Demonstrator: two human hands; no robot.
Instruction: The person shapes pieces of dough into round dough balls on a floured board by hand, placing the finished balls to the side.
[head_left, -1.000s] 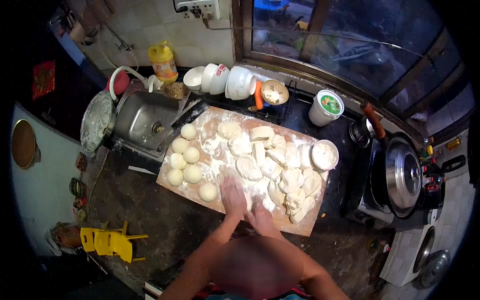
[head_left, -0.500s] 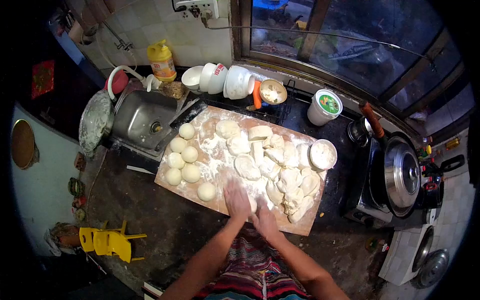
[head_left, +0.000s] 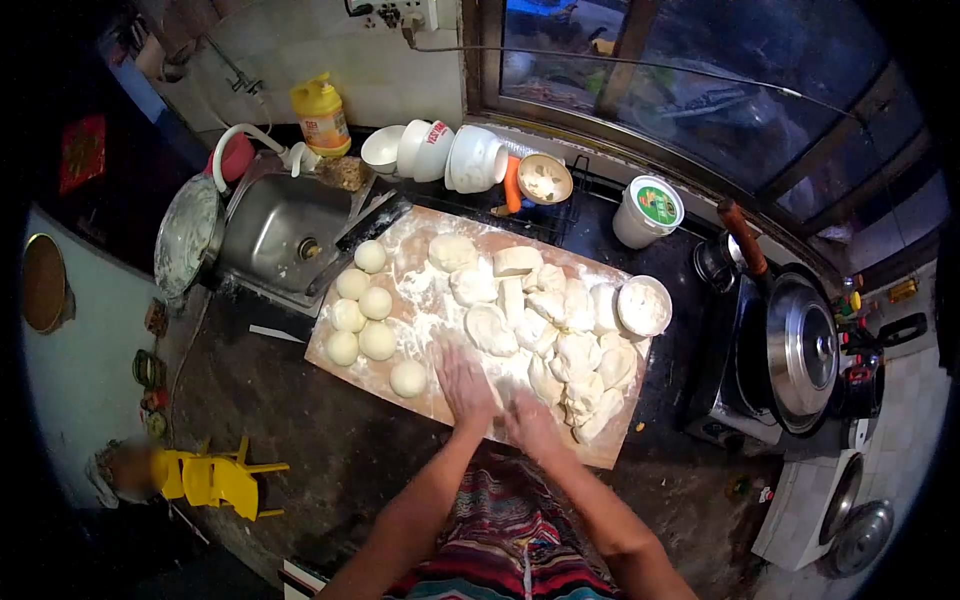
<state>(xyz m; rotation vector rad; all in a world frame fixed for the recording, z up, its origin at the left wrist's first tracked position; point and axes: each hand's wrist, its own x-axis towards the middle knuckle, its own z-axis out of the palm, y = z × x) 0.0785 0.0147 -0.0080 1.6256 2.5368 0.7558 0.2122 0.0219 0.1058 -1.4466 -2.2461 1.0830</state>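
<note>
On the floured wooden board (head_left: 430, 397), near its front edge, my left hand (head_left: 465, 385) lies with its fingers stretched forward. My right hand (head_left: 532, 425) is just to the right, blurred, its fingers hard to make out. A pale bit of dough (head_left: 501, 394) shows between the two hands, mostly hidden by them. Several smooth round dough balls (head_left: 377, 340) sit on the left of the board, with a single ball (head_left: 408, 379) nearest my left hand. Rough dough lumps (head_left: 578, 356) cover the right half, beside a bowl of flour (head_left: 644, 306) at the corner.
A metal sink (head_left: 285, 230) and floury basin (head_left: 190, 238) are on the left. Behind the board stand white bowls (head_left: 475, 160), a yellow bottle (head_left: 320, 115) and a white tub (head_left: 648, 212). On the right is a lidded wok (head_left: 802, 340); yellow chairs (head_left: 235, 485) stand lower left.
Both hands have shifted slightly against each other around the dough between them. The person's head, seen low in the oldest frame, no longer covers the clothing. The whole view has drifted a little.
</note>
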